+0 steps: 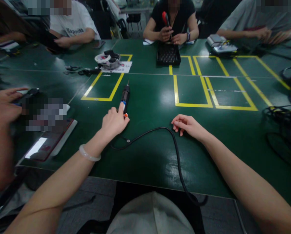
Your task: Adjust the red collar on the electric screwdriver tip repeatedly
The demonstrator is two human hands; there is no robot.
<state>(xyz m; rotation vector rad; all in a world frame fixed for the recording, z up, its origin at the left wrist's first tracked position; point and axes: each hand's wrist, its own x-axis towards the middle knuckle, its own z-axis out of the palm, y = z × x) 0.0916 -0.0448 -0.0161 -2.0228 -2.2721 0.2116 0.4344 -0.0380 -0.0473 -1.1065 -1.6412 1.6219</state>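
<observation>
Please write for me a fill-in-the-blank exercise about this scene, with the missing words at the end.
1. The hand that touches the screwdriver is the ____ one.
2. The pale bangle is worn around a ____.
3. The tape marks on the table are ____ in colour.
4. The cable that hangs over the near table edge is ____ in colour.

Missing words: left; wrist; yellow; black.

The green bench [147, 162] is smooth and shiny. The tool [125, 97] looks like hard plastic with a metal tip. The cord [177, 152] looks rubbery, with a soft shine.
</observation>
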